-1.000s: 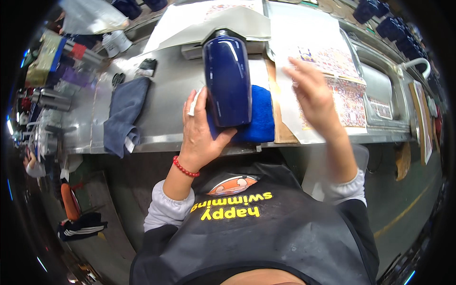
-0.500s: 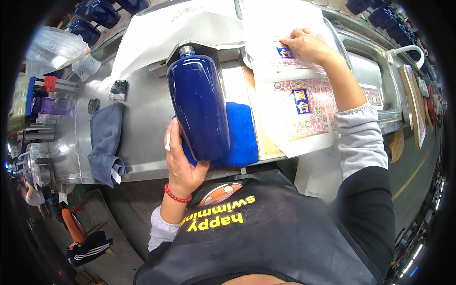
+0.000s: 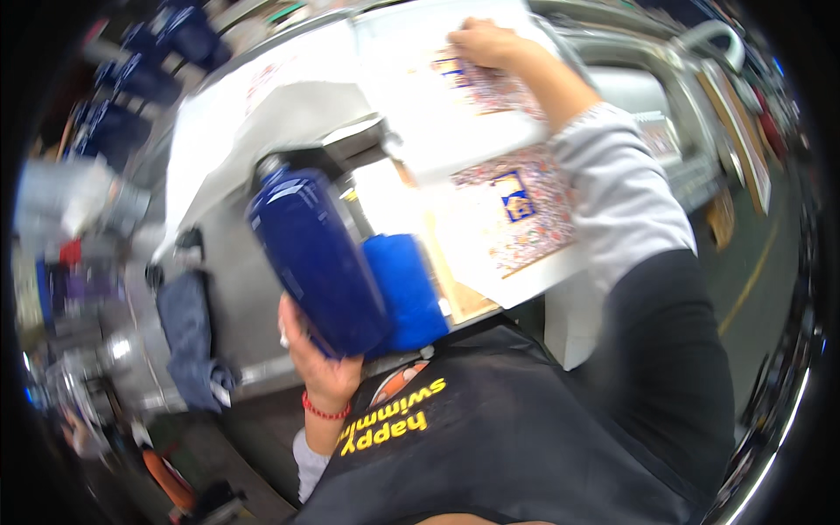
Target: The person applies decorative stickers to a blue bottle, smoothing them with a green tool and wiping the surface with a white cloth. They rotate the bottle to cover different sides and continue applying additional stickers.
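A glossy dark-blue bottle (image 3: 319, 262) lies tilted, its narrow neck pointing away from me onto a dark support (image 3: 337, 166). My left hand (image 3: 319, 354) grips the bottle's base from beneath, its fingers partly hidden behind it. A bright blue cloth (image 3: 404, 293) lies just right of the bottle. At the far side my right hand (image 3: 483, 44) bends over the upper edge of a colourful printed decal (image 3: 494, 92). Its fingers are closed and blurred; whatever is between them is hidden. Nearer me lies a second patterned decal (image 3: 525, 210) on white sheeting.
A grey-blue cloth (image 3: 185, 337) hangs over the table's front edge on the left. Several dark-blue bottles (image 3: 114, 131) stand at the far left, near a blurred plastic bag (image 3: 66, 197). A metal basin (image 3: 700, 162) with a curved white handle is at the right.
The view has turned, so the whole scene appears shifted. My right hand has moved slightly farther away, uncovering more of the far decal. My left hand still supports the bottle.
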### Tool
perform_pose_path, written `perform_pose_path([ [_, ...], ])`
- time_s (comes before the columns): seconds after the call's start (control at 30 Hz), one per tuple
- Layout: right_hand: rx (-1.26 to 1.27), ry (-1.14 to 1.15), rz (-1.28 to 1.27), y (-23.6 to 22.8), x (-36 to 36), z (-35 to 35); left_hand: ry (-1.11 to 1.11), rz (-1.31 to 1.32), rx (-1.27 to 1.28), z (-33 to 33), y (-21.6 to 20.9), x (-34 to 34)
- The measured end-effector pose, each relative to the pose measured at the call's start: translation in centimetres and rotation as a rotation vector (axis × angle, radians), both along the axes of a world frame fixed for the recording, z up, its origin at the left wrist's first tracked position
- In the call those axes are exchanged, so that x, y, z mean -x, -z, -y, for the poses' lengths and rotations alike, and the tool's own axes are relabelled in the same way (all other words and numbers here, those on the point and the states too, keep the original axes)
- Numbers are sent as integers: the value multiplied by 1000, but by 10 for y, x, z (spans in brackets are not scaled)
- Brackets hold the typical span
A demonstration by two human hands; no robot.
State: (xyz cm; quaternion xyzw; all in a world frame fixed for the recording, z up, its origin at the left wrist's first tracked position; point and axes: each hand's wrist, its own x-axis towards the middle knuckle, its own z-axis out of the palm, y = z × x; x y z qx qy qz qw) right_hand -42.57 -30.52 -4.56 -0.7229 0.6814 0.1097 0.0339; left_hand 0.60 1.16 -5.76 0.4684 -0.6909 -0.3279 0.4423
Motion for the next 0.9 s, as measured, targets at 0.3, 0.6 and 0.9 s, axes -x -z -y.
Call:
perform_pose_path([
  [0.3,145,-13,210,-6,-5,-11,-22,7,34,1,0,3],
  [0.6,93,40,224,-9,6,0,-24,-60,19,-1,4,3],
  [0.9,79,-176,176,-6,33,5,-10,-12,64,-1,6,-2],
])
